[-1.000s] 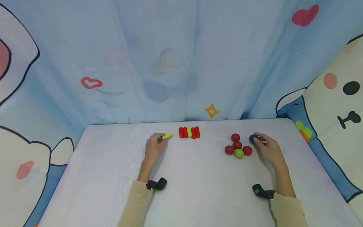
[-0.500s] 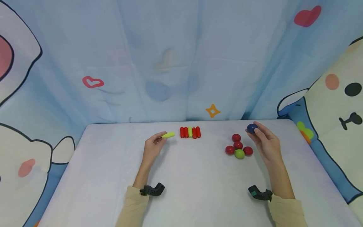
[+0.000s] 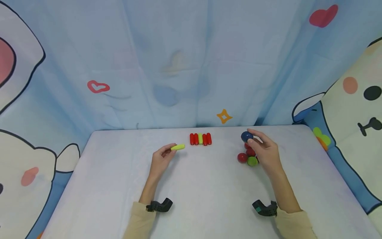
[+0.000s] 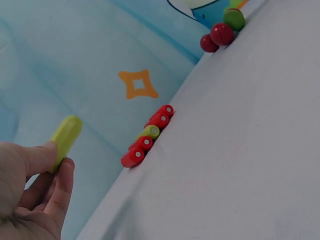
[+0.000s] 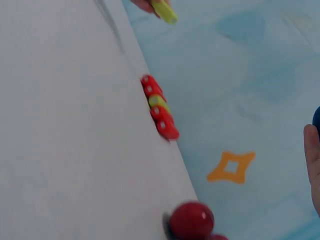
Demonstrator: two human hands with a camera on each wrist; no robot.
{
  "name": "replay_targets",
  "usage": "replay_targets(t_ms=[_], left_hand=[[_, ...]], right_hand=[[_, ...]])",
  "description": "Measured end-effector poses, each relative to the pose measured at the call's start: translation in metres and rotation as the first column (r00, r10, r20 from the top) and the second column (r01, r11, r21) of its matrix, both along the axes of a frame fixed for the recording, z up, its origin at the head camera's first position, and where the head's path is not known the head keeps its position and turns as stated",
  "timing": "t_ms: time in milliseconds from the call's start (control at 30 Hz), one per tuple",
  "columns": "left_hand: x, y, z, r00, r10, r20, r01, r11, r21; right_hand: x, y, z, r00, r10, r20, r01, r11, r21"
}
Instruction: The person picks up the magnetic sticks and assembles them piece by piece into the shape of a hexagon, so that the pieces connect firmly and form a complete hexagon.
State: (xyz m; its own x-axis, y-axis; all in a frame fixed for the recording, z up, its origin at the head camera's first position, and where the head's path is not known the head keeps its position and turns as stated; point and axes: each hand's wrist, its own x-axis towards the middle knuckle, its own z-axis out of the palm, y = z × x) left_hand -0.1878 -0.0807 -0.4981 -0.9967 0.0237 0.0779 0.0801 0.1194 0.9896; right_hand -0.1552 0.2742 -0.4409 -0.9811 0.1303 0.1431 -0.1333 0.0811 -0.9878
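One left hand (image 3: pixel 161 161): thumb and fingers pinching yellow-green stick (image 3: pixel 178 147)
Right hand (image 3: pixel 267 155): thumb and fingers pinching blue ball (image 3: pixel 246 136)
Stick row (image 3: pixel 200 139): just right of left fingertips
Ball cluster (image 3: pixel 250 152): by right fingers; contact with blue ball unclear

Tbh I can't read any words, brands or numbers here. Only signs I've got are on the blue curtain (image 3: pixel 167 43): a solid heart (image 3: pixel 323 16), an outlined heart (image 3: pixel 104 88), an orange star (image 3: pixel 228 117).

Near side passable, far side obstructed.
I note room across the front tabletop (image 3: pixel 206 192); beyond, the stick row (image 3: pixel 200 139) and ball cluster (image 3: pixel 250 152) obstruct.
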Motion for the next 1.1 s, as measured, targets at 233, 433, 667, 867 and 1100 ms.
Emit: replay_targets(t_ms=[233, 433, 667, 867, 1100], left_hand=[[0.007, -0.001, -0.001, 1.0, -0.025, 0.017, 0.026, 1.0, -0.015], [0.013, 0.0, -0.01, 0.999, -0.031, 0.008, 0.031, 1.0, 0.001], [0.026, -0.004, -0.019, 0.999, -0.042, -0.009, 0.042, 0.999, -0.003], [0.032, -0.007, -0.024, 0.998, -0.044, -0.037, 0.046, 0.997, 0.055], [0.033, -0.009, -0.026, 0.999, -0.032, -0.031, 0.036, 0.994, 0.107]], right_hand=[[0.001, -0.036, -0.005, 0.975, 0.168, -0.145, -0.209, 0.915, -0.346], [0.003, -0.058, -0.014, 0.965, 0.253, -0.073, -0.259, 0.861, -0.439], [0.007, -0.079, -0.025, 0.952, 0.273, 0.141, -0.187, 0.878, -0.44], [0.002, -0.097, -0.041, 0.922, 0.299, 0.246, -0.157, 0.869, -0.47], [-0.005, -0.114, -0.058, 0.891, 0.26, 0.373, 0.019, 0.799, -0.601]])
